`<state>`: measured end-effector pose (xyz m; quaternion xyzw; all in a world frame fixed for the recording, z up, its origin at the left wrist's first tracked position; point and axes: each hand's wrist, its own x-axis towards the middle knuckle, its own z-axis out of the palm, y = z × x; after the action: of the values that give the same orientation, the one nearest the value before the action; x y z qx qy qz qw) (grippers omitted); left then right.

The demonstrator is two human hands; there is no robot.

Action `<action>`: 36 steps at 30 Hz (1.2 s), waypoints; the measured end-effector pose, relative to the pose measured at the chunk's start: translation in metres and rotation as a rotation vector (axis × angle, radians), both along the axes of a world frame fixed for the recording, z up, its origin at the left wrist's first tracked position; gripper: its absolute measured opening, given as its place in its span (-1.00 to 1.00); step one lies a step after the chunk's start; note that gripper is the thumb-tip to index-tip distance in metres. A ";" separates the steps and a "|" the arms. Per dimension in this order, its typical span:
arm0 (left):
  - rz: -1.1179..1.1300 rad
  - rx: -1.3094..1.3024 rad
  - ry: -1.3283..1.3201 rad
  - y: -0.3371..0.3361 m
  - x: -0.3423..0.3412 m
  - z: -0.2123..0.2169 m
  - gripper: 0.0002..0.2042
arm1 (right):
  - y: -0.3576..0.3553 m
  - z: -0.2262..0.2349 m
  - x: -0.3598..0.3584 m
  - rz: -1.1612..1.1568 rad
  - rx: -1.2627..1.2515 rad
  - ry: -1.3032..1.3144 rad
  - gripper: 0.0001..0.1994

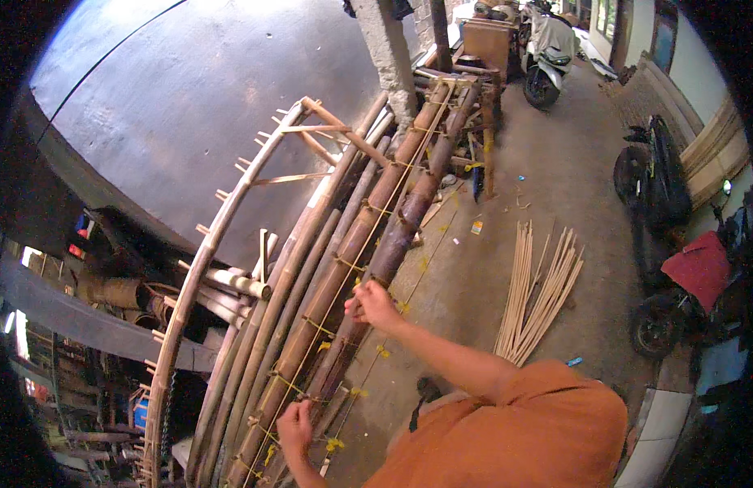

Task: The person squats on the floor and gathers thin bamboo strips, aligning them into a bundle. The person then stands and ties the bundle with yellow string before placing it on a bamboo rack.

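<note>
Two long brown bamboo poles run side by side away from me, the left pole point(344, 268) and the right, darker pole point(390, 248). Thin yellow cord point(289, 385) crosses between them at intervals and also runs along their length. My left hand point(295, 431) is closed at the near part of the poles, its fingertips pinched where one cord crossing ends. Farther up, my right hand point(372, 306) is held over the darker pole with its fingers pressed together; whatever sits between them is too small to make out. Short yellow tufts point(382, 350) hang along the right side.
More bamboo poles point(289, 281) and a curved pegged bamboo frame point(199, 252) lie to the left, before a large grey sheet point(222, 114). Thin bamboo sticks point(539, 297) are spread on the floor point(474, 276) at right. Motorbikes stand at the far end point(547, 61) and right side point(665, 179).
</note>
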<state>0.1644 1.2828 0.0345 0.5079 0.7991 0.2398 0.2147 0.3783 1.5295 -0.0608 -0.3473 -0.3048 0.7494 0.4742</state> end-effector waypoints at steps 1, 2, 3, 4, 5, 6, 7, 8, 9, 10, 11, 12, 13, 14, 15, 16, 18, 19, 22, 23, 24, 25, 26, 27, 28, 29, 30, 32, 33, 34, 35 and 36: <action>0.042 -0.060 0.014 -0.006 -0.021 -0.003 -0.73 | -0.003 -0.010 -0.012 0.122 -0.043 -0.041 -0.78; 0.048 -0.086 0.065 -0.005 -0.022 0.020 -0.71 | -0.006 -0.009 -0.017 0.263 -0.060 -0.114 -0.76; 0.067 -0.122 0.110 -0.009 -0.034 0.020 -0.70 | -0.010 -0.001 -0.016 0.408 -0.070 -0.184 -0.74; 0.080 -0.158 0.154 -0.011 -0.051 0.016 -0.70 | -0.012 0.007 -0.010 0.547 -0.079 -0.255 -0.71; 0.089 -0.194 0.194 -0.011 -0.062 0.011 -0.70 | -0.010 0.011 0.000 0.591 -0.044 -0.263 -0.69; 0.145 -0.175 0.066 -0.006 -0.064 0.008 -0.69 | -0.007 0.013 0.015 0.630 -0.012 -0.275 -0.66; 0.142 -0.255 0.146 -0.003 -0.068 0.002 -0.68 | -0.001 0.014 0.034 0.665 0.020 -0.286 -0.63; 0.131 -0.336 0.225 0.001 -0.075 -0.008 -0.67 | 0.007 0.013 0.057 0.640 0.003 -0.295 -0.63; 0.122 -0.412 0.310 0.004 -0.087 -0.021 -0.66 | 0.016 0.006 0.078 0.608 -0.011 -0.321 -0.63; 0.034 -0.392 0.359 -0.002 -0.116 -0.049 -0.64 | 0.027 0.000 0.097 0.582 -0.019 -0.340 -0.64; 0.084 -0.395 0.378 0.015 -0.115 -0.054 -0.65 | 0.038 -0.006 0.124 0.532 -0.057 -0.361 -0.64; 0.140 -0.400 0.401 0.030 -0.109 -0.055 -0.66 | 0.048 -0.012 0.150 0.489 -0.093 -0.377 -0.64; 0.196 -0.404 0.423 0.044 -0.100 -0.058 -0.67 | 0.057 -0.019 0.175 0.443 -0.128 -0.394 -0.64; 0.270 -0.472 0.352 0.114 -0.004 0.011 -0.68 | 0.064 -0.032 0.214 0.364 -0.188 -0.436 -0.64; 0.199 -0.333 0.367 0.135 0.004 0.012 -0.68 | 0.077 -0.034 0.233 0.333 -0.200 -0.448 -0.64; 0.116 -0.191 0.368 0.162 0.015 0.003 -0.67 | 0.090 -0.042 0.259 0.307 -0.209 -0.431 -0.65; 0.033 -0.060 0.254 0.247 0.092 0.020 -0.65 | 0.111 -0.067 0.310 0.249 -0.239 -0.399 -0.67; -0.031 0.082 0.229 0.287 0.118 0.012 -0.64 | 0.128 -0.068 0.330 0.255 -0.206 -0.412 -0.68; -0.171 0.137 0.066 0.414 0.210 -0.004 -0.59 | 0.162 -0.055 0.386 0.258 -0.189 -0.480 -0.72; -0.235 0.161 0.057 0.454 0.253 -0.002 -0.58 | 0.173 -0.048 0.407 0.252 -0.184 -0.481 -0.71; -0.273 0.128 0.007 0.495 0.288 -0.001 -0.61 | 0.186 -0.042 0.424 0.257 -0.176 -0.473 -0.71; -0.366 0.172 0.048 0.534 0.322 -0.001 -0.64 | 0.204 -0.036 0.441 0.254 -0.161 -0.469 -0.71; -0.387 0.324 0.121 0.572 0.344 -0.014 -0.67 | 0.226 -0.030 0.454 0.257 -0.140 -0.480 -0.70; -0.418 0.301 0.087 0.604 0.386 -0.005 -0.67 | 0.241 -0.031 0.473 0.247 -0.147 -0.502 -0.70; -0.439 0.278 0.061 0.634 0.422 0.007 -0.67 | 0.257 -0.031 0.488 0.247 -0.149 -0.517 -0.70; -0.433 0.332 0.063 0.666 0.444 0.002 -0.68 | 0.274 -0.029 0.498 0.236 -0.090 -0.501 -0.70; -0.421 0.389 0.068 0.697 0.457 -0.009 -0.70 | 0.294 -0.027 0.505 0.228 -0.024 -0.482 -0.69; -0.402 0.370 0.134 0.758 0.473 -0.028 -0.71 | 0.333 -0.018 0.514 0.196 0.021 -0.412 -0.69; -0.402 0.359 0.162 0.784 0.481 -0.037 -0.72 | 0.350 -0.016 0.519 0.174 0.029 -0.431 -0.69; -0.391 0.346 0.207 0.805 0.486 -0.046 -0.73 | 0.367 -0.014 0.523 0.154 0.039 -0.447 -0.68; -0.386 0.331 0.248 0.824 0.492 -0.055 -0.74 | 0.382 -0.015 0.527 0.129 0.045 -0.464 -0.68; -0.374 0.315 0.294 0.842 0.491 -0.064 -0.75 | 0.397 -0.018 0.529 0.135 0.018 -0.453 -0.67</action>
<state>0.6559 2.1251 -0.0297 0.7030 0.6668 0.2411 0.0554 0.9068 1.9262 -0.0784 -0.4810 -0.4327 0.6797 0.3455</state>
